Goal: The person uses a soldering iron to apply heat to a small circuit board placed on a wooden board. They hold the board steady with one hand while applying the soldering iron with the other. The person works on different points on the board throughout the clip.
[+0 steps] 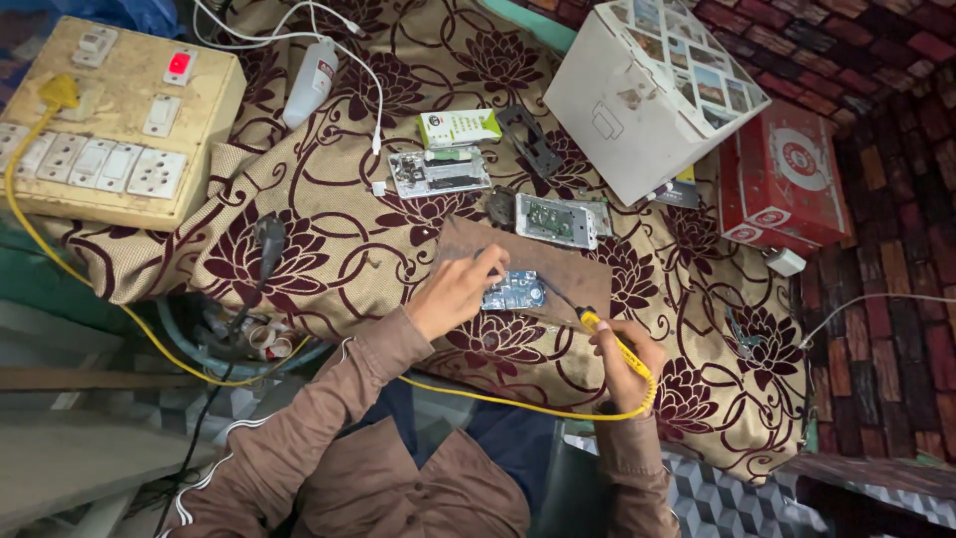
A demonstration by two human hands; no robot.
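My left hand [456,292] rests on a brown board [558,267] and pins down a small blue circuit board [516,292] with its fingers. My right hand [627,361] grips a yellow-handled soldering iron [609,336]; its thin dark tip points up-left and reaches the right edge of the circuit board. The iron's yellow cable [498,401] runs left across my lap. Both sleeves are brown.
An opened phone body [556,220], another opened device [439,171], a dark frame [530,139] and a green-white box [458,128] lie on the flowered cloth [339,249]. A switch-and-socket board [110,120] sits left; a white box [647,95] and red box [782,179] sit right.
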